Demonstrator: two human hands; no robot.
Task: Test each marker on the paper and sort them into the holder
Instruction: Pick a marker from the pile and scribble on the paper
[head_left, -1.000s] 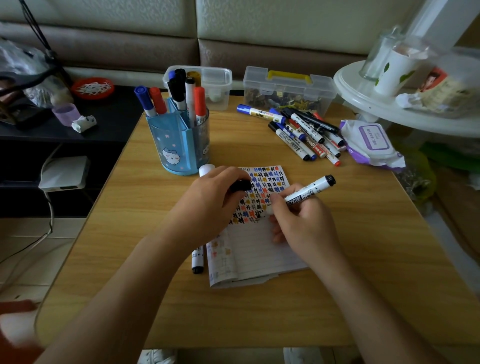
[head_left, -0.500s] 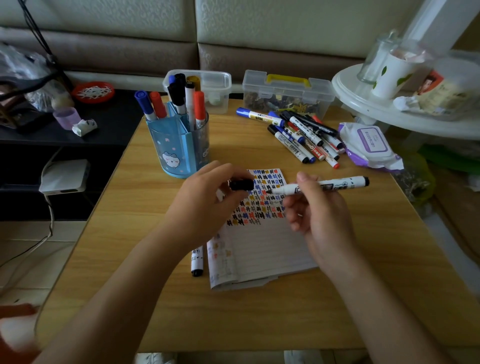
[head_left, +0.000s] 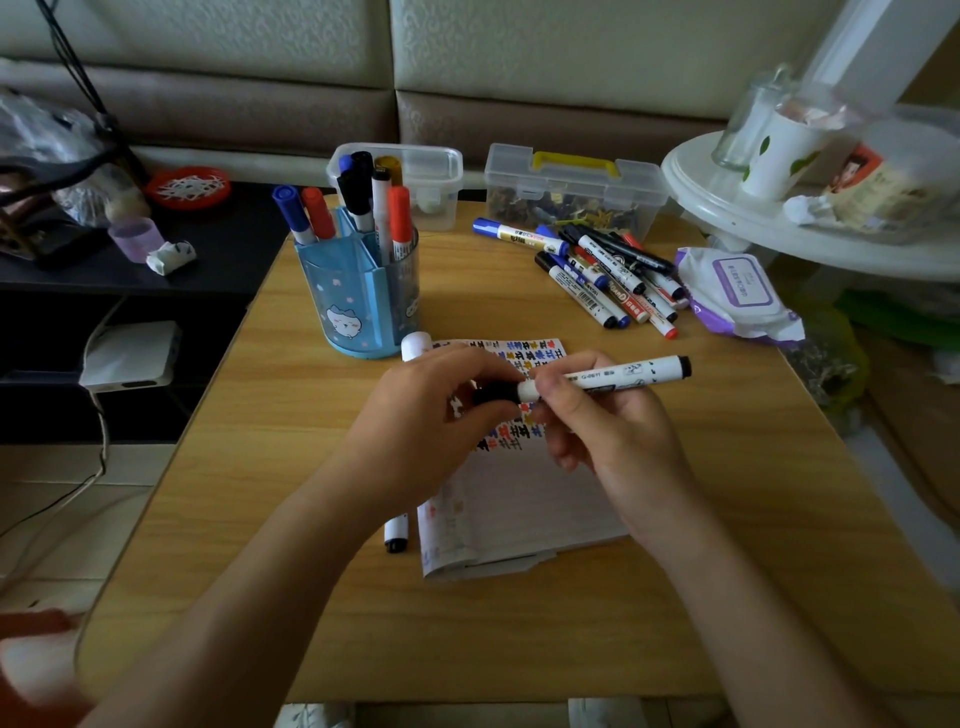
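The right hand (head_left: 608, 431) holds a marker (head_left: 618, 375). Its fingers and thumb curl round the front part, close to the tip. The long white body sticks out to the right of the hand.

The left hand (head_left: 436, 410) pinches a black cap (head_left: 493, 393) between thumb and fingers. The cap meets the front end of the marker, right between the two hands. I think the cap is going on so the ink does not dry out. I cannot tell if it is pushed all the way on.

Both hands are above the paper (head_left: 524, 499), which lies flat on the table (head_left: 727, 493) under them. Past the fingers, the paper is full of small coloured marks. Near the wrists it is plain.

The holder (head_left: 358, 301) stands past the left hand and a bit to its left. Blue, red and black markers stand in it with their caps up. It is near, so a hand can reach it fast.

A pile (head_left: 608, 280) of markers lies past the right hand, well apart from it. I think these wait for their turn.

A loose marker (head_left: 396, 532) lies just beside the paper, under the left arm. The arm hides most of it.

The capped marker likely goes in the holder next. I cannot tell which slot it should go in.
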